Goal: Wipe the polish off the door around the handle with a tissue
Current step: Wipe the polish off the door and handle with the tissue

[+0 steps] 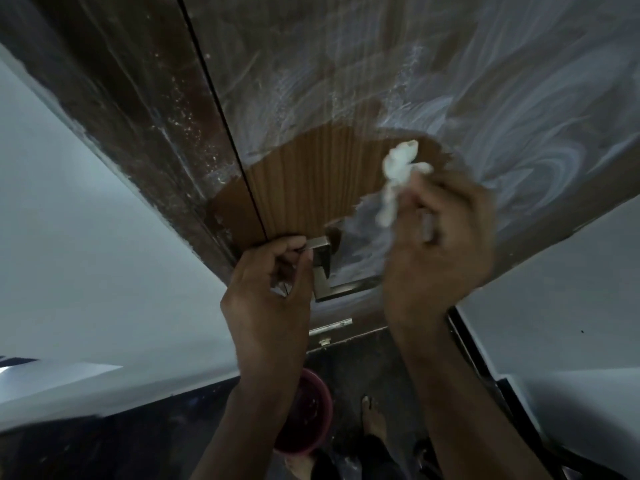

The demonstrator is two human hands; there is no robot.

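A brown wooden door (304,181) fills the upper view, smeared with swirls of white polish (502,109); a patch above the handle shows bare wood grain. The square metal handle (325,268) juts out low on the door. My left hand (273,285) is curled against the handle's left end at the door edge. My right hand (440,244), blurred, grips a crumpled white tissue (398,174) that presses against the door just right of the wiped patch, above the handle's lever.
The dark door frame (145,133) runs along the left, with pale walls (86,254) on both sides. On the dark floor below stand a pink bowl (308,420) and my bare feet (374,417). A small latch plate (329,329) sits under the handle.
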